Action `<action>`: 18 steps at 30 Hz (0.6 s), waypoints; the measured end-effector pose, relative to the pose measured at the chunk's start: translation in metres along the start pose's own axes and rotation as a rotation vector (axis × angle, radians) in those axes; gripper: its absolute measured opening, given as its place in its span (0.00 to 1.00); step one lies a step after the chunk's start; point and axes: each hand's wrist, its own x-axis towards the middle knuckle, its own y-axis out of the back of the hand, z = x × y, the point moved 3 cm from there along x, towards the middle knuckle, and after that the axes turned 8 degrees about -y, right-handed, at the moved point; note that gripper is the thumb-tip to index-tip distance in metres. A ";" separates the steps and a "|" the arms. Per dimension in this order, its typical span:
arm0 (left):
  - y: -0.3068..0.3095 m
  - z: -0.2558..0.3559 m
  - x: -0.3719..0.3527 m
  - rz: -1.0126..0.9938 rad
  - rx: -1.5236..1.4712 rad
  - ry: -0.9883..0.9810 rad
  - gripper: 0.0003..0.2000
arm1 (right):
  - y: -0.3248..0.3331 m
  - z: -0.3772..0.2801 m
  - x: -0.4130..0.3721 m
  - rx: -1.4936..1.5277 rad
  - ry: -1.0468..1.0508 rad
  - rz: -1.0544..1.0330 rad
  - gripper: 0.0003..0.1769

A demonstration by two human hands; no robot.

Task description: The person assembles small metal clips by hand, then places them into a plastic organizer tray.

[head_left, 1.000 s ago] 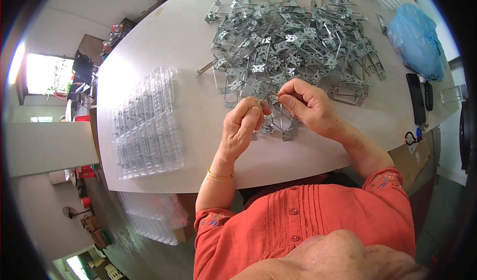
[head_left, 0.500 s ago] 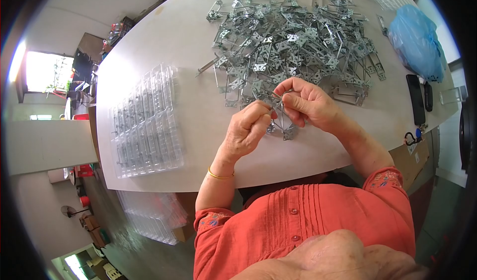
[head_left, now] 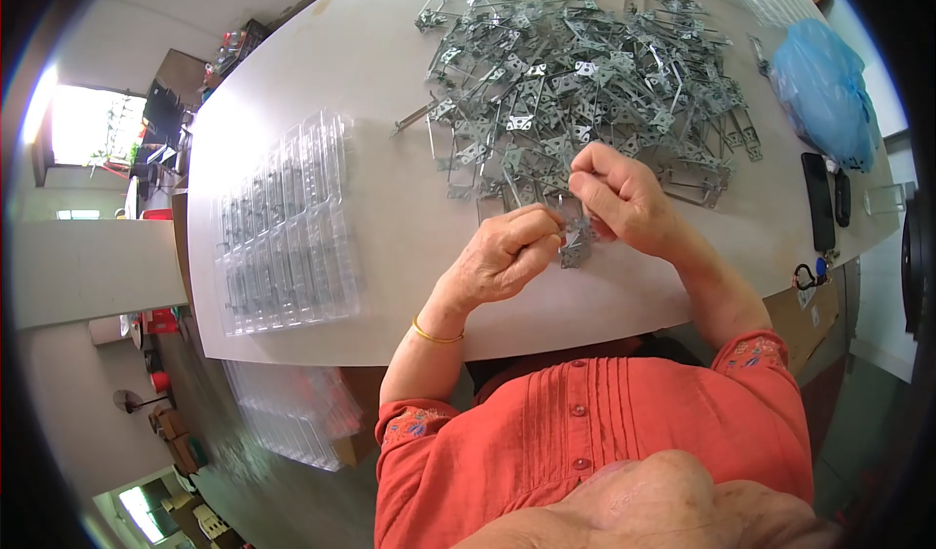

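Observation:
My left hand (head_left: 509, 249) is closed in a pinch at the near side of a heap of metal brackets (head_left: 585, 66). A thin metal rod (head_left: 514, 186) of one bracket sticks up from its fingers. Just to the right, my right hand (head_left: 624, 203) has its fingers curled and pressed together; what they hold is mostly hidden. Between and below the two hands a loose bracket (head_left: 573, 250) with a flat, holed end plate lies on the table. The fingertips of the two hands are close but apart.
Clear plastic trays (head_left: 288, 232) with brackets in their slots lie at the left on the white table (head_left: 409, 310). A blue plastic bag (head_left: 822, 91), a phone (head_left: 817, 198) and keys (head_left: 824, 268) are at the right. More clear trays (head_left: 292, 412) sit below the table edge.
My hands have drawn slightly apart, the left one lower and the right one a little to the right. The view has shifted slightly.

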 end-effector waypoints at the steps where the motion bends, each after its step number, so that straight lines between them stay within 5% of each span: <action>1: -0.001 0.000 0.000 -0.025 -0.016 -0.025 0.03 | 0.004 0.002 0.003 -0.018 0.050 0.049 0.10; 7: 0.010 -0.005 -0.009 0.314 -0.422 0.317 0.11 | 0.011 -0.006 0.002 0.070 0.091 0.071 0.07; 11: 0.014 -0.005 -0.005 0.455 -0.477 0.303 0.12 | -0.004 -0.006 -0.005 0.017 0.045 -0.028 0.05; 18: 0.012 -0.010 -0.008 0.358 -0.316 0.329 0.11 | -0.008 -0.006 -0.008 0.008 -0.023 -0.078 0.06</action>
